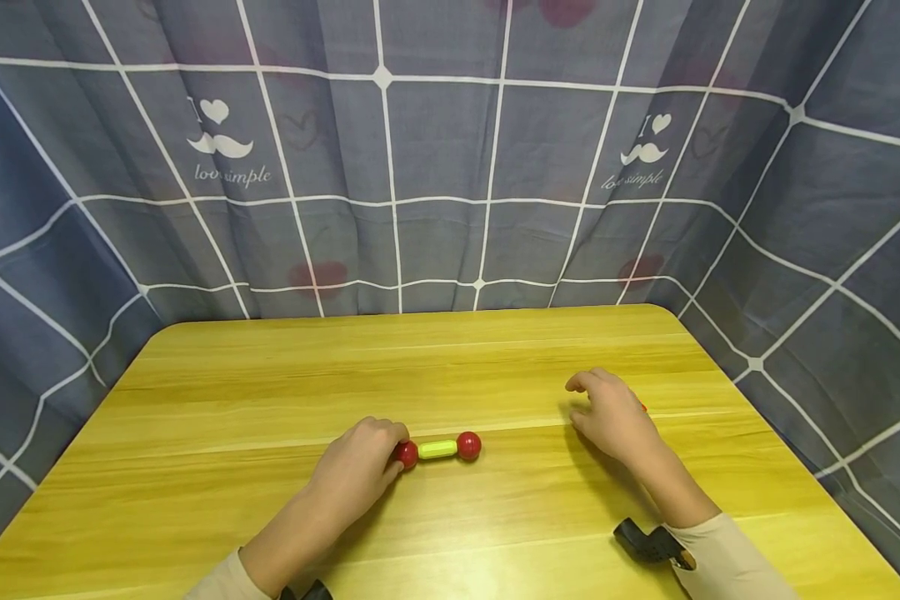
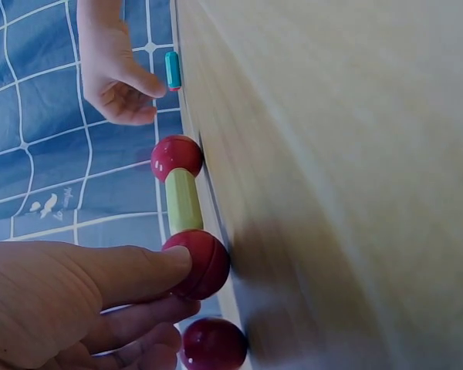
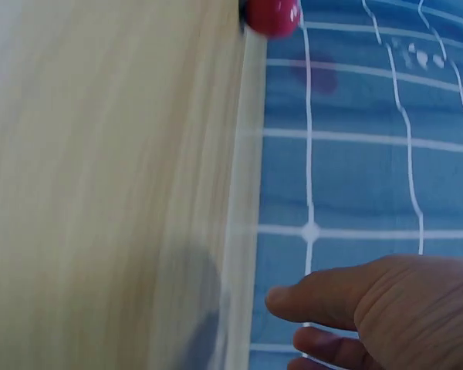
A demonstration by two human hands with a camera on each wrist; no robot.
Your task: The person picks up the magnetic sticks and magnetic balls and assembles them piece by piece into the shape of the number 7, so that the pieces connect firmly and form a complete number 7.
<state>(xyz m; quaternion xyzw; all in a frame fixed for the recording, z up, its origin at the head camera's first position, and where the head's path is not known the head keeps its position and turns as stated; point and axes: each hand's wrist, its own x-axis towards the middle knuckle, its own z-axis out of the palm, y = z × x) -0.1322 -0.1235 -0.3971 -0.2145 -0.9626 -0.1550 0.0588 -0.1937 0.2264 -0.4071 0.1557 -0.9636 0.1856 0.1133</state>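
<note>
My left hand (image 1: 356, 467) pinches the left red ball (image 1: 407, 454) between thumb and fingers. That ball joins a short yellow-green rod (image 1: 438, 450) with a second red ball (image 1: 468, 446) at its other end, and the piece lies on the table. In the left wrist view, another red ball (image 2: 214, 344) sits close by the fingers; in the head view the hand hides it. Off to the right, my right hand (image 1: 611, 421) hovers over the table, fingers loosely bent, holding nothing. Near it in the left wrist view is a teal rod (image 2: 172, 71) with a red end.
The yellow wood-grain table (image 1: 390, 367) has rounded far corners. A grey-blue checked curtain (image 1: 435, 167) hangs behind it and along both sides. A small red bit (image 1: 643, 407) shows past the right hand. A black device (image 1: 648, 546) sits at the right wrist.
</note>
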